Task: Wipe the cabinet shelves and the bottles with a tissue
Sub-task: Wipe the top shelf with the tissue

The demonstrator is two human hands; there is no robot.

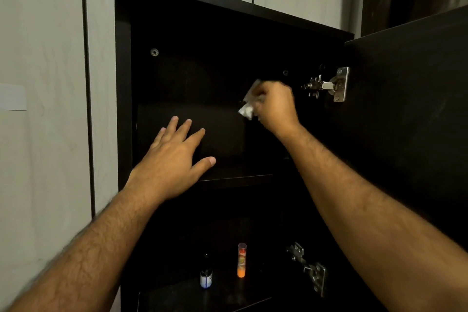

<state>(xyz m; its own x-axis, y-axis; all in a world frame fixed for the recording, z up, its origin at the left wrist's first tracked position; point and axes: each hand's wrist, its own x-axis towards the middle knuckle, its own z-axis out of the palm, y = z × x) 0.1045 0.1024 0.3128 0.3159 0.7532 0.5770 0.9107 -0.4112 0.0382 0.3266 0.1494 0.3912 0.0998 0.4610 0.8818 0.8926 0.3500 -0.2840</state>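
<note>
Pale wall panels frame a dark cabinet (121, 83), door swung open. From our head view, our right hand (274, 106) bunches a white tissue (247, 109) in the upper compartment, seemingly mid-wipe. Our left hand (174, 162), fingers spread, hovers over the upper shelf (235, 178). Far below both hands, a small dark bottle (206, 277) and orange tube (241, 261) look untouched.

home | dark wall cabinet (121, 83) | small bottles (206, 278) | pale wall (43, 33)
</note>
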